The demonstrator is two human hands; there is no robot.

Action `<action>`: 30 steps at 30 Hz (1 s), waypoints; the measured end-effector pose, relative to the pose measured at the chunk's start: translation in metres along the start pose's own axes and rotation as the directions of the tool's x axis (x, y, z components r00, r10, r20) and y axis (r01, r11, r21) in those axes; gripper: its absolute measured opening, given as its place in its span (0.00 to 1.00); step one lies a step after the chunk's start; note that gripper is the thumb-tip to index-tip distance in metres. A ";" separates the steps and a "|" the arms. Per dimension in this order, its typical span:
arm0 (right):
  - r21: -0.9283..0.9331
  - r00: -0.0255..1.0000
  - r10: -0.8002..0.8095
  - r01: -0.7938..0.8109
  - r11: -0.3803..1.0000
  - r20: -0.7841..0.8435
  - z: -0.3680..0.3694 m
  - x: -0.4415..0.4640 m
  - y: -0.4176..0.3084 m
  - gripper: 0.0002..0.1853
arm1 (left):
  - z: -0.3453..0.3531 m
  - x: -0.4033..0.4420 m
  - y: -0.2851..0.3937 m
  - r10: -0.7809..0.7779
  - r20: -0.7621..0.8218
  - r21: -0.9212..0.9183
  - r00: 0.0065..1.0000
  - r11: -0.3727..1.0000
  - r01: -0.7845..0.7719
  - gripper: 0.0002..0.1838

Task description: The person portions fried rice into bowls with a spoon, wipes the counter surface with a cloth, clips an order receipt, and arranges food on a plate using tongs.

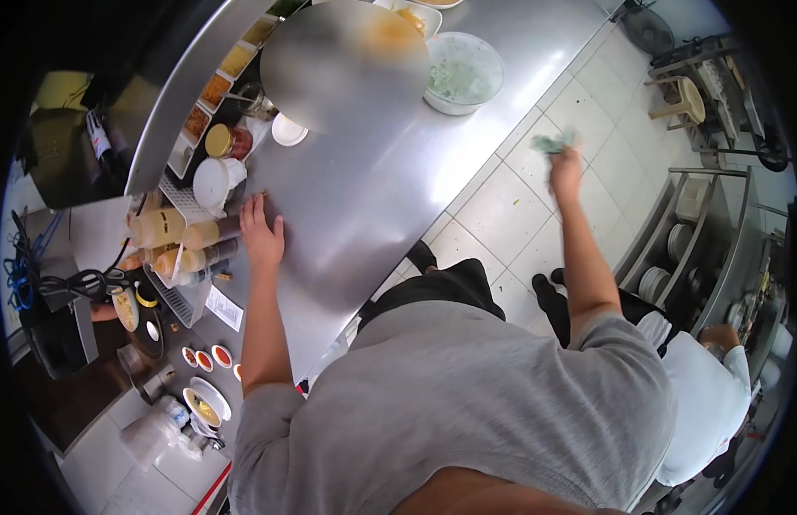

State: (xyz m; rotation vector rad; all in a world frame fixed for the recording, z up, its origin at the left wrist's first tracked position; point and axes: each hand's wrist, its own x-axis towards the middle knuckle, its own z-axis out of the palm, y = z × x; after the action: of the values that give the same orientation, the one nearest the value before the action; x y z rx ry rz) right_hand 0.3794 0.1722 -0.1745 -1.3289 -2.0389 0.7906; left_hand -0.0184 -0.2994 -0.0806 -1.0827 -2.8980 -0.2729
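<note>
My left hand (pixel 263 232) lies flat on the steel counter (pixel 347 189), fingers stretched out, near its left side by the bottles and jars. It holds nothing. My right hand (pixel 566 167) is held out over the floor, off the counter's right edge, its fingers closed on a crumpled green-and-white cloth (pixel 553 143). Motion blurs the cloth. A tub with pale green contents (pixel 463 73) stands on the counter between my hands, farther forward. Close to my left fingertips is a white container (pixel 213 182) with a crumpled white wrap.
Left are sauce bottles (pixel 158 227), a gold-lidded jar (pixel 220 142) and food trays (pixel 216 88). Small red sauce dishes (pixel 221 355) and a bowl of soup (pixel 201 407) sit lower left. Right are a plate rack (pixel 677 245), a stool (pixel 680 101) and a person in white (pixel 703 403).
</note>
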 end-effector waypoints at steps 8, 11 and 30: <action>0.092 0.869 -0.050 0.005 0.996 0.492 -0.003 -0.060 -0.218 0.30 | -0.006 -0.020 -0.002 -0.203 0.097 -0.094 0.974 0.973 0.212 0.24; -0.222 0.638 -0.473 0.708 0.670 0.607 0.086 -0.110 -0.241 0.37 | -0.009 -0.041 0.007 -0.241 0.145 -0.062 0.960 0.966 0.252 0.23; 0.418 0.083 -0.803 0.820 0.392 0.590 0.297 -0.281 -0.398 0.25 | -0.015 -0.196 -0.029 -0.481 -0.220 -0.296 0.849 0.862 0.412 0.19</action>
State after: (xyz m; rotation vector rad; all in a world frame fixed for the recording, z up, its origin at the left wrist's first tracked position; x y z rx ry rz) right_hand 0.0229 -0.2698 -0.1176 0.5067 -2.8649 0.7435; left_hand 0.1105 -0.4501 -0.0886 -0.3082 -2.8503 -0.7430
